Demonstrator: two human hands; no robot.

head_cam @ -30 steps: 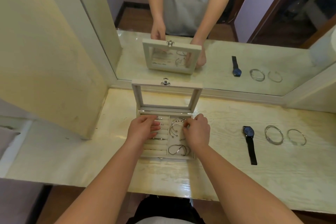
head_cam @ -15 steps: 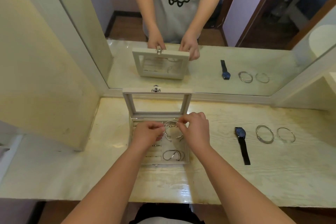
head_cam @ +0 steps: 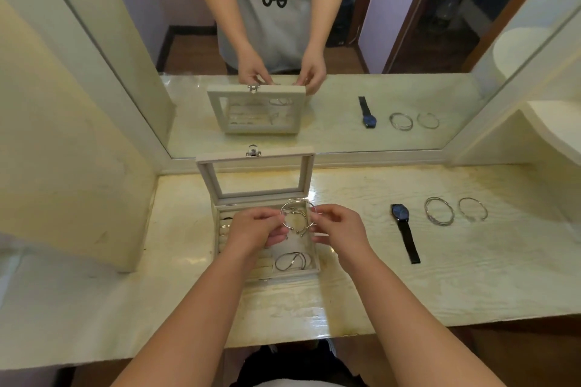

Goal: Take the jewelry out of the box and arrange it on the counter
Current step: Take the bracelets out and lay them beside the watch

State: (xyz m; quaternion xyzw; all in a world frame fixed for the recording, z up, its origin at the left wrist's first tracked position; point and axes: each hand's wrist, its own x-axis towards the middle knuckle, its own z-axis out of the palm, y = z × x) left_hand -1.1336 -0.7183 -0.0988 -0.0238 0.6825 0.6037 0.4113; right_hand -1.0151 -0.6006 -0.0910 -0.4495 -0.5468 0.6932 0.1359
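- Silver cuff bangles (head_cam: 297, 217), at least two bunched together, are held above the far right compartment of the open jewelry box (head_cam: 295, 275) on the counter (head_cam: 440, 286).
- Left hand (head_cam: 254, 228) pinches their left side with curled fingers. Right hand (head_cam: 341, 226) pinches the right side between thumb and forefinger. Both forearms reach in from the near edge.
- Bangles span left to right between the hands, ball-tipped open ends pointing near.
- Another bracelet (head_cam: 292, 261) lies in the near right compartment.
- Right of the box lie a dark watch (head_cam: 404, 229), its strap running near to far, and two silver bangles (head_cam: 439, 211) (head_cam: 473, 209).
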